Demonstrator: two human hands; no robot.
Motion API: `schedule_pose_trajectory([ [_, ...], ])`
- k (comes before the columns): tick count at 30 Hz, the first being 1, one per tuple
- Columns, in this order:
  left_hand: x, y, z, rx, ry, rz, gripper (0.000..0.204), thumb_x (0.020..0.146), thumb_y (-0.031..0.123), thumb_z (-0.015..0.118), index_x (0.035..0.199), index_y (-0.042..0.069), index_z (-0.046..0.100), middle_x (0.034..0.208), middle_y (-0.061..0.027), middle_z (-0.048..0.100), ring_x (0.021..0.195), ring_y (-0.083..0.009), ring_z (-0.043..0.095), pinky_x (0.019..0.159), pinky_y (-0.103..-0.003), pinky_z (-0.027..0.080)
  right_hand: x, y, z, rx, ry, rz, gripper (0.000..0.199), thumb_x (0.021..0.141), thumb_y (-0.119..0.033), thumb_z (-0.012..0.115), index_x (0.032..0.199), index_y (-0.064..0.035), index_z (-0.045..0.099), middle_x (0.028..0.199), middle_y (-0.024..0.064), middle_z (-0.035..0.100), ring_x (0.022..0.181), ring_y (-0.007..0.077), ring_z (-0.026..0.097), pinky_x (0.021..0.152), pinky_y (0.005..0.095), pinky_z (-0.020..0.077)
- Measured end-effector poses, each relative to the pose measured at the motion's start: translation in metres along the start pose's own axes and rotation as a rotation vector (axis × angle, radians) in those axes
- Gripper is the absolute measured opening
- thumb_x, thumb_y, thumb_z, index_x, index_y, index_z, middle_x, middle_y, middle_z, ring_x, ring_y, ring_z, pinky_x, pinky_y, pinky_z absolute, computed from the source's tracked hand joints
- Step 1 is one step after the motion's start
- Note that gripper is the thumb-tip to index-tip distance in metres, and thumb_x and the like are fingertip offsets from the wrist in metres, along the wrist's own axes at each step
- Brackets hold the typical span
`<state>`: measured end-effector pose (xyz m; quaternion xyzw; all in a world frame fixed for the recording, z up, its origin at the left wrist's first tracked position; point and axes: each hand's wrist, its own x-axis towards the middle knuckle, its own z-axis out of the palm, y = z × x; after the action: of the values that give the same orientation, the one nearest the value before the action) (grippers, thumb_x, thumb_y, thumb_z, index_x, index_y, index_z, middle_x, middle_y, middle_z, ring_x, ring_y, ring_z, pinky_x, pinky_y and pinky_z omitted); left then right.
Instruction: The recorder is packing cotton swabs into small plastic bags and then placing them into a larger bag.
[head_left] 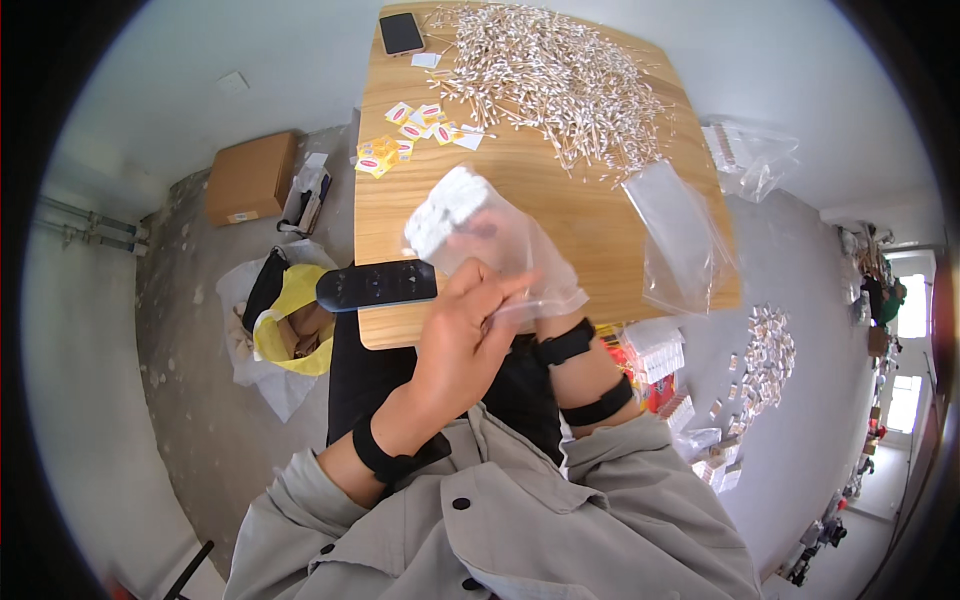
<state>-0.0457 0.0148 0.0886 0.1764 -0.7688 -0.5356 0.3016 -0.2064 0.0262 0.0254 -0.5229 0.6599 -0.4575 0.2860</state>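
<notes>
The left hand [462,312] is closed on the near edge of a clear plastic bag [530,240], which is held above the near half of a wooden table [590,195]. With that bag taken as the clock's centre, a cardboard box [250,178] is seen on the floor between nine and ten o'clock, and a yellow bag [268,338] at eight. Between eight and nine, the table's left edge is overlapped by a dark oblong object [375,285]. At eleven, a black phone [402,34] is placed at the far corner, with yellow-and-white cards [410,131] scattered nearer. Inside the clear plastic bag, a white mass [447,208] is contained at its ten o'clock end; beside it the right hand [486,230] is inserted, blurred, and whether anything is gripped cannot be told. Between twelve and one, cotton swabs [550,80] are heaped. Flat clear bags [672,225] are laid at three; small packs [770,350] are strewn across the floor at four.
</notes>
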Motion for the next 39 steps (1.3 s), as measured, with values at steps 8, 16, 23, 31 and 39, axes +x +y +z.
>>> schedule_pose_trajectory([
  [8, 0.047, 0.014, -0.025, -0.52, 0.118, -0.263, 0.025, 0.092, 0.011, 0.055, 0.115, 0.002, 0.056, 0.082, 0.0029, 0.054, 0.069, -0.0035, 0.049, 0.062, -0.019, 0.041, 0.044, -0.028, -0.044, -0.826, -0.56, 0.282, 0.03, 0.074, -0.03, 0.067, 0.096, -0.0095, 0.07, 0.101, 0.0135, 0.067, 0.093, 0.0273, 0.064, 0.075, 0.0374, 0.0498],
  [16, 0.056, 0.0, -0.022, -0.606, 0.099, -0.397, 0.017, 0.092, 0.014, 0.056, 0.105, 0.003, 0.057, 0.075, 0.0022, 0.054, 0.063, -0.0053, 0.049, 0.059, -0.021, 0.041, 0.047, 0.032, -0.03, -0.672, -0.538, 0.174, 0.031, 0.078, -0.031, 0.062, 0.103, -0.0117, 0.067, 0.107, 0.012, 0.066, 0.098, 0.0291, 0.061, 0.08, 0.0375, 0.0477],
  [23, 0.056, -0.014, -0.015, -0.615, 0.087, -0.283, 0.013, 0.092, 0.016, 0.058, 0.096, 0.004, 0.058, 0.072, 0.0029, 0.054, 0.06, -0.0047, 0.048, 0.056, -0.02, 0.038, 0.011, 0.001, -0.021, -0.169, -0.408, 0.334, 0.023, 0.093, -0.027, 0.045, 0.095, -0.0072, 0.057, 0.092, 0.0061, 0.059, 0.085, 0.0146, 0.054, 0.074, 0.0286, 0.043],
  [31, 0.048, -0.007, -0.022, -0.542, 0.058, -0.322, 0.015, 0.09, 0.012, 0.06, 0.097, 0.0, 0.058, 0.072, 0.0005, 0.056, 0.059, -0.0048, 0.049, 0.056, -0.021, 0.04, 0.034, 0.06, -0.01, -0.096, -0.389, 0.33, 0.038, 0.088, -0.031, 0.045, 0.116, -0.0106, 0.06, 0.112, 0.0155, 0.062, 0.104, 0.0284, 0.058, 0.086, 0.0364, 0.0451],
  [39, 0.024, 0.001, -0.034, -0.574, 0.081, -0.34, 0.023, 0.088, 0.012, 0.063, 0.106, 0.0, 0.055, 0.087, -0.0013, 0.059, 0.074, -0.0054, 0.052, 0.065, -0.02, 0.042, -0.002, -0.101, -0.07, -0.557, -0.549, 0.136, 0.023, 0.085, -0.008, 0.054, 0.105, -0.0001, 0.06, 0.088, 0.0123, 0.066, 0.087, 0.0202, 0.064, 0.074, 0.0319, 0.0482],
])
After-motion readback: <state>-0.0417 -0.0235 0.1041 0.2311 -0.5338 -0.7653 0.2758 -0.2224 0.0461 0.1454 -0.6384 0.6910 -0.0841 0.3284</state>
